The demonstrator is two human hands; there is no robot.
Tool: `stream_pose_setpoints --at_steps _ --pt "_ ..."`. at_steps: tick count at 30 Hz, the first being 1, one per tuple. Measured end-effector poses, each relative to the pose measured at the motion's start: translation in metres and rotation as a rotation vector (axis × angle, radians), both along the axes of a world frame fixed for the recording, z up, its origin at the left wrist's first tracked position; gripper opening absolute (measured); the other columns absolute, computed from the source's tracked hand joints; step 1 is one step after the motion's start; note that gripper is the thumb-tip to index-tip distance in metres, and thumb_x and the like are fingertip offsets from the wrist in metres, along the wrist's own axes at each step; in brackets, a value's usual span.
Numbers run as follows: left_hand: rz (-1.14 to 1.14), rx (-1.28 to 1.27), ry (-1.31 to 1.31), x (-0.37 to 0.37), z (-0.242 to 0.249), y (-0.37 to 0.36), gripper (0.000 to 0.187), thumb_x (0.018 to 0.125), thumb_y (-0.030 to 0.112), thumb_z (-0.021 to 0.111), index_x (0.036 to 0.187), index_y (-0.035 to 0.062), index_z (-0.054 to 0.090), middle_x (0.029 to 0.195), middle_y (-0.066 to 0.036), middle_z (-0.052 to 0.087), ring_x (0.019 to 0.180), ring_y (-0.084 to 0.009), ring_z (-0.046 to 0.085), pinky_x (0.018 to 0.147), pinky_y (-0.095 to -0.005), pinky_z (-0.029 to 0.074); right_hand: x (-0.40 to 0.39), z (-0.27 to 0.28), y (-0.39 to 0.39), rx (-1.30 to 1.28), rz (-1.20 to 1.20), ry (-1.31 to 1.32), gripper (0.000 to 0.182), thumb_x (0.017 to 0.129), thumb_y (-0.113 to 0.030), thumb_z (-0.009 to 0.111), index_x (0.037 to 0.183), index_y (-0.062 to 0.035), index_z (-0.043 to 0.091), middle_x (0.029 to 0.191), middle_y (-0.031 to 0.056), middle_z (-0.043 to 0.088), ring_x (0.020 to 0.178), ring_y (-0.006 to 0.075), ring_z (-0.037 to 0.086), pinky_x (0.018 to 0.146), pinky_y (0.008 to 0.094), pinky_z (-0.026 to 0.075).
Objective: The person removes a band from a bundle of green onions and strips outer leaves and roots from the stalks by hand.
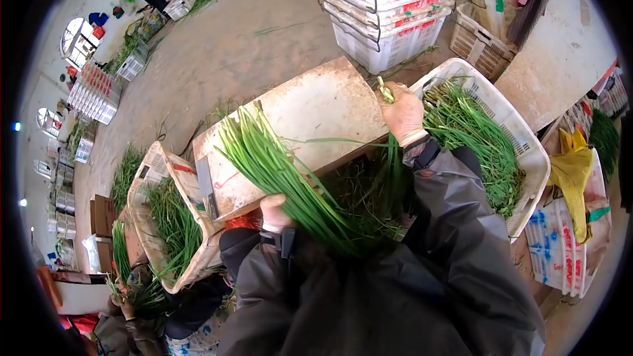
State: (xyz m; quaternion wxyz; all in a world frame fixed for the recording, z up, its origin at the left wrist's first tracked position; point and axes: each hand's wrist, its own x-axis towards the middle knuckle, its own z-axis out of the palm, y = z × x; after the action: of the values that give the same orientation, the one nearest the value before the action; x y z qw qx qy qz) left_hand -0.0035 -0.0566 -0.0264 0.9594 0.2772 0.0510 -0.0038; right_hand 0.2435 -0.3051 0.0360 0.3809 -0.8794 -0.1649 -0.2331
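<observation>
A thick bunch of garlic chives (277,158) lies slanted over a worn white board (323,105), its pale stem ends on the board and its green leaves hanging toward my lap. My left hand (273,212) is closed around the bunch near the board's front edge, the thumb on top and the other fingers hidden. At the board's right end my gloved right hand (403,113) grips a few chive stalks (386,92). Their stem ends stick up from the fist and leaves hang below it. A flat blade (206,188) rests along the board's left edge.
White crates of loose greens stand at my right (534,151) and left (136,201). Stacked white crates (386,46) rise beyond the board. A yellow cloth (572,175) hangs over a crate at far right. Another person's hands (122,304) hold greens at lower left.
</observation>
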Motion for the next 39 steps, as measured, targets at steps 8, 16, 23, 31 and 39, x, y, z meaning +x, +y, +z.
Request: stream_pose_setpoints --at_steps 8,16,23,31,39 --pt "-0.106 0.024 -0.086 0.002 -0.002 -0.011 0.069 0.071 0.019 0.075 0.133 -0.0038 0.055 0.122 -0.021 0.065 0.109 -0.0424 0.065 0.096 -0.0548 0.053 -0.017 0.002 0.029 0.312 0.565 0.776 0.024 0.093 -0.027 0.073 0.102 -0.0054 0.077 0.089 0.0103 0.076 0.080 0.0204 0.069 0.078 0.0350 0.055" --pt "-0.141 0.142 -0.038 0.011 -0.006 -0.017 0.066 0.073 0.018 0.074 0.132 -0.0054 0.056 0.118 -0.020 0.068 0.104 -0.0330 0.068 0.093 -0.0445 0.056 -0.068 0.032 0.054 0.103 0.838 0.634 0.027 0.086 -0.031 0.079 0.098 -0.0073 0.075 0.082 0.0118 0.072 0.078 0.0199 0.068 0.078 0.0338 0.053" --pt "-0.177 0.224 0.092 0.012 -0.015 -0.015 0.069 0.068 0.016 0.077 0.130 -0.0045 0.057 0.105 -0.017 0.067 0.089 -0.0338 0.068 0.084 -0.0477 0.058 -0.063 0.018 0.058 -0.289 0.613 0.354 0.026 0.088 -0.033 0.068 0.099 -0.0106 0.076 0.088 0.0202 0.073 0.088 0.0396 0.071 0.079 0.0478 0.057" --pt "-0.167 0.264 0.149 0.000 -0.004 -0.020 0.064 0.067 0.017 0.080 0.125 -0.0032 0.061 0.100 -0.015 0.071 0.081 -0.0285 0.069 0.074 -0.0395 0.058 -0.001 -0.005 0.018 -0.486 0.191 0.187 0.018 0.090 -0.026 0.066 0.099 -0.0128 0.074 0.091 0.0163 0.075 0.088 0.0382 0.073 0.078 0.0485 0.058" --pt "-0.319 0.275 0.137 -0.004 -0.019 -0.003 0.066 0.066 0.014 0.079 0.128 -0.0028 0.061 0.103 -0.014 0.071 0.086 -0.0278 0.069 0.075 -0.0388 0.058 0.027 -0.024 -0.013 -0.564 -0.071 0.297 0.014 0.087 -0.020 0.065 0.094 -0.0097 0.073 0.095 0.0185 0.075 0.093 0.0395 0.072 0.081 0.0481 0.058"
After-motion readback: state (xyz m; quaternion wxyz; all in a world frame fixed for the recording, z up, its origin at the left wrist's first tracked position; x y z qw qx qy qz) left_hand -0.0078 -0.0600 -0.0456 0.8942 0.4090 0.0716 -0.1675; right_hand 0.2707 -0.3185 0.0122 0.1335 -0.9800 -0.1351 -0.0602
